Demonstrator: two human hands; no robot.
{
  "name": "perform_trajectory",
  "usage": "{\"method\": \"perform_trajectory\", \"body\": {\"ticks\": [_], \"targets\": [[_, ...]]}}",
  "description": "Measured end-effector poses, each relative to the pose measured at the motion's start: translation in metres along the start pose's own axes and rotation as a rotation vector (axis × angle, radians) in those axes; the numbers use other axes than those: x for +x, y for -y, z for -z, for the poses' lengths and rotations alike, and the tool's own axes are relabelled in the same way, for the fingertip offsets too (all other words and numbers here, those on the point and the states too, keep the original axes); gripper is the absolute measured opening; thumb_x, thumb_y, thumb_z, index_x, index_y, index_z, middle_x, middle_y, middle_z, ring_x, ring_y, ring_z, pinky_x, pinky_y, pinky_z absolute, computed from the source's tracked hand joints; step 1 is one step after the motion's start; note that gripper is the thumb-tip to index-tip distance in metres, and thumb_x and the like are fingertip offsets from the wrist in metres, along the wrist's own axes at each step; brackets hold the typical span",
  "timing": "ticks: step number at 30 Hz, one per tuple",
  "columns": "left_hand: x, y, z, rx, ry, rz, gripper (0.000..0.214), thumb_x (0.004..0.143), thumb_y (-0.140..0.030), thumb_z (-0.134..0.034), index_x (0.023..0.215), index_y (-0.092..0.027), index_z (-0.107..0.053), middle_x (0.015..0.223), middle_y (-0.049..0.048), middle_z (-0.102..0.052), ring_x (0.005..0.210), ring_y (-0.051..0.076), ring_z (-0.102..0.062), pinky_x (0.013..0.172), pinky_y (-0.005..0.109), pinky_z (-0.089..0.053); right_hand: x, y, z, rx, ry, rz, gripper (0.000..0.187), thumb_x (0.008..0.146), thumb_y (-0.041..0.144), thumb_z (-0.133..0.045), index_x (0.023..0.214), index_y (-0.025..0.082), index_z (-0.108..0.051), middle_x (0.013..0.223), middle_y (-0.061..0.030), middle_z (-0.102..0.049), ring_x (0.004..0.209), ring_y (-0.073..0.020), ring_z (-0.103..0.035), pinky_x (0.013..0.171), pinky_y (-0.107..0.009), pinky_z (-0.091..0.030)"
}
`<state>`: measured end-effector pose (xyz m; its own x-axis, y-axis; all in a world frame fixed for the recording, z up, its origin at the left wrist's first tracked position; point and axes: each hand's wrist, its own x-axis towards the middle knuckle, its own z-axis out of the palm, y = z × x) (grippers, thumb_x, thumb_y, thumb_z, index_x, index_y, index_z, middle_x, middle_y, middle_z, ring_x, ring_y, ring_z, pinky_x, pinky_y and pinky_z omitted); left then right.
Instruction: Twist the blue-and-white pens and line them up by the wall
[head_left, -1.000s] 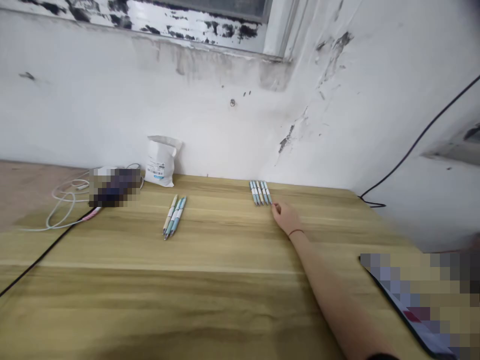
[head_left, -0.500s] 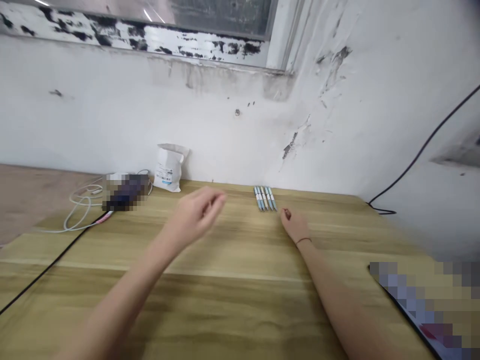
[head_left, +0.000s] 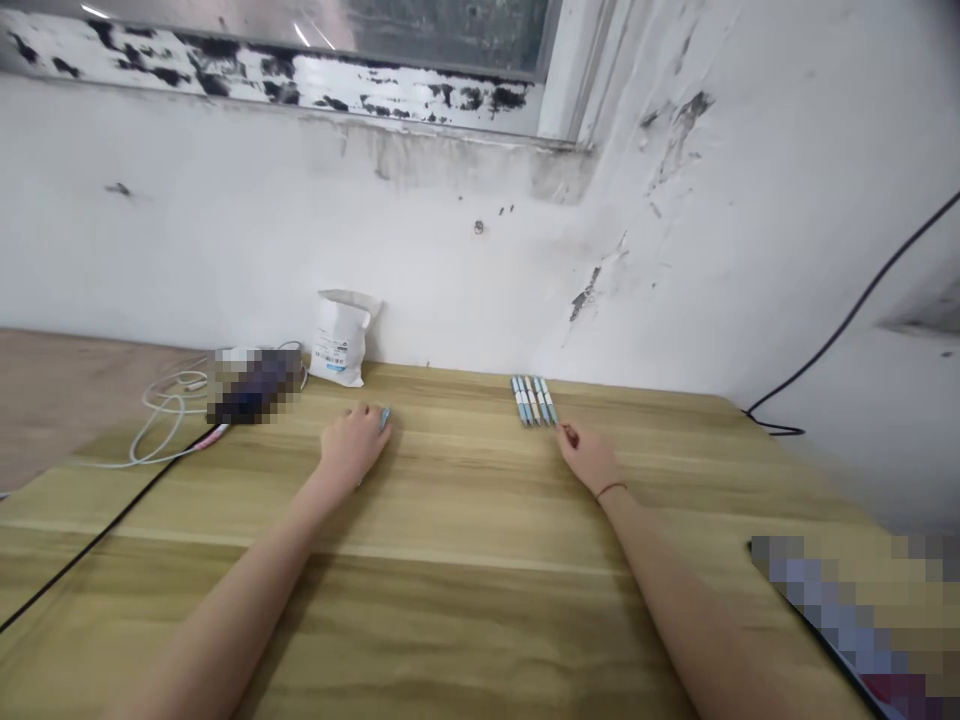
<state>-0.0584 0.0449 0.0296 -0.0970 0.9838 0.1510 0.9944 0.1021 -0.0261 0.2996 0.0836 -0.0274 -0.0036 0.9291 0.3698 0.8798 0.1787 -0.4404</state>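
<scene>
On the wooden table [head_left: 465, 560], my left hand [head_left: 351, 447] lies palm down over a small bunch of pens near the back. Its fingers curl over them, and only one blue pen end [head_left: 385, 416] pokes out to the right of the fingers. My right hand [head_left: 589, 457] rests on the table just right of a neat row of several blue and white pens [head_left: 533, 400]. Its fingers are curled with thumb and forefinger together, and nothing shows in them. A thin band circles the right wrist.
A small white bag [head_left: 339, 340] leans on the wall at the back. Left of it lie a blurred dark object [head_left: 251, 385], a white cable [head_left: 169, 415] and a black cable [head_left: 90, 540]. A blurred flat object [head_left: 855, 600] lies at the right edge.
My left hand came into view, reached forward and came down onto the left bunch of pens. My right hand stayed beside the row of pens. The camera tilted slightly.
</scene>
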Motion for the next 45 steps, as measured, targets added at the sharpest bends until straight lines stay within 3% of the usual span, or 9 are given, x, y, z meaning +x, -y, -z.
{"method": "perform_trajectory", "body": {"ticks": [8, 12, 16, 20, 26, 29, 32, 40, 45], "targets": [[-0.001, -0.01, 0.004, -0.112, -0.065, -0.127, 0.031, 0.089, -0.031, -0.034, 0.084, -0.014, -0.06, 0.094, 0.0126, -0.059, 0.091, 0.026, -0.057, 0.071, 0.036, -0.044, -0.011, 0.036, 0.002, -0.018, -0.138, 0.331, 0.024, 0.087, 0.022, -0.038, 0.086, 0.017, -0.061, 0.081, -0.008, -0.063, 0.078, -0.02, -0.055, 0.074, -0.031, -0.041], [-0.006, -0.032, 0.012, -0.653, -0.116, -0.278, 0.028, 0.091, -0.036, -0.034, 0.09, -0.018, -0.055, 0.08, 0.0036, -0.061, 0.075, 0.017, -0.057, 0.072, 0.031, -0.043, -0.031, 0.083, -0.001, 0.05, -0.035, 0.557, 0.02, 0.089, 0.024, -0.04, 0.093, 0.017, -0.058, 0.086, -0.0086, -0.062, 0.084, -0.0209, -0.054, 0.079, -0.034, -0.041], [-0.018, -0.065, 0.005, -1.312, -0.058, -0.302, 0.029, 0.091, -0.043, -0.034, 0.09, -0.018, -0.049, 0.076, 0.0011, -0.058, 0.073, 0.014, -0.057, 0.067, 0.026, -0.045, -0.046, 0.111, -0.005, 0.092, 0.101, 0.583, 0.027, 0.089, 0.034, -0.045, 0.108, 0.017, -0.052, 0.094, -0.0084, -0.061, 0.088, -0.0212, -0.054, 0.077, -0.033, -0.041], [-0.028, -0.082, -0.009, -1.514, 0.056, -0.299, 0.027, 0.09, -0.042, -0.036, 0.092, -0.017, -0.047, 0.082, 0.0033, -0.058, 0.078, 0.014, -0.059, 0.07, 0.027, -0.048, -0.047, 0.107, -0.009, 0.093, 0.197, 0.561, 0.022, 0.094, 0.028, -0.034, 0.089, 0.018, -0.054, 0.078, -0.0051, -0.061, 0.075, -0.0186, -0.055, 0.069, -0.03, -0.041], [-0.024, -0.064, -0.025, -1.04, -0.345, -0.331, 0.046, 0.086, -0.034, -0.047, 0.128, -0.022, -0.031, 0.128, 0.0123, -0.041, 0.109, 0.02, -0.05, 0.085, 0.033, -0.046, -0.036, 0.084, -0.015, 0.055, 0.131, 0.492, 0.023, 0.093, 0.027, -0.037, 0.099, 0.019, -0.057, 0.083, -0.0065, -0.064, 0.078, -0.0195, -0.057, 0.068, -0.029, -0.041], [-0.018, -0.055, -0.03, -0.608, -0.33, -0.543, 0.033, 0.088, -0.032, -0.046, 0.119, -0.025, -0.048, 0.12, 0.0091, -0.047, 0.11, 0.022, -0.048, 0.09, 0.035, -0.041, -0.032, 0.077, -0.014, 0.042, 0.138, 0.505, 0.025, 0.093, 0.028, -0.038, 0.107, 0.021, -0.058, 0.089, -0.0059, -0.066, 0.082, -0.0193, -0.059, 0.073, -0.03, -0.043], [-0.016, -0.053, -0.032, -0.391, -0.325, -0.557, 0.025, 0.092, -0.031, -0.039, 0.108, -0.025, -0.057, 0.106, 0.0073, -0.057, 0.099, 0.021, -0.052, 0.084, 0.034, -0.04, -0.03, 0.074, -0.01, 0.082, 0.132, 0.506, 0.027, 0.093, 0.029, -0.038, 0.112, 0.022, -0.056, 0.098, -0.0055, -0.066, 0.089, -0.0189, -0.059, 0.079, -0.031, -0.044], [-0.028, -0.062, -0.024, -0.338, -0.485, -0.544, 0.025, 0.093, -0.027, -0.038, 0.105, -0.025, -0.059, 0.104, 0.0069, -0.062, 0.094, 0.02, -0.055, 0.077, 0.033, -0.035, -0.028, 0.072, -0.013, -0.044, 0.11, 0.515, 0.024, 0.091, 0.015, -0.036, 0.102, 0.016, -0.058, 0.091, -0.0083, -0.062, 0.084, -0.0198, -0.056, 0.074, -0.031, -0.045], [-0.034, -0.066, -0.021, -0.352, -0.397, -0.521, 0.024, 0.092, -0.032, -0.04, 0.096, -0.024, -0.063, 0.088, 0.0055, -0.067, 0.085, 0.02, -0.057, 0.083, 0.038, -0.031, -0.023, 0.063, -0.011, -0.143, 0.061, 0.558, 0.024, 0.09, 0.011, -0.037, 0.097, 0.016, -0.06, 0.086, -0.0087, -0.06, 0.081, -0.0201, -0.054, 0.074, -0.03, -0.043]]}}
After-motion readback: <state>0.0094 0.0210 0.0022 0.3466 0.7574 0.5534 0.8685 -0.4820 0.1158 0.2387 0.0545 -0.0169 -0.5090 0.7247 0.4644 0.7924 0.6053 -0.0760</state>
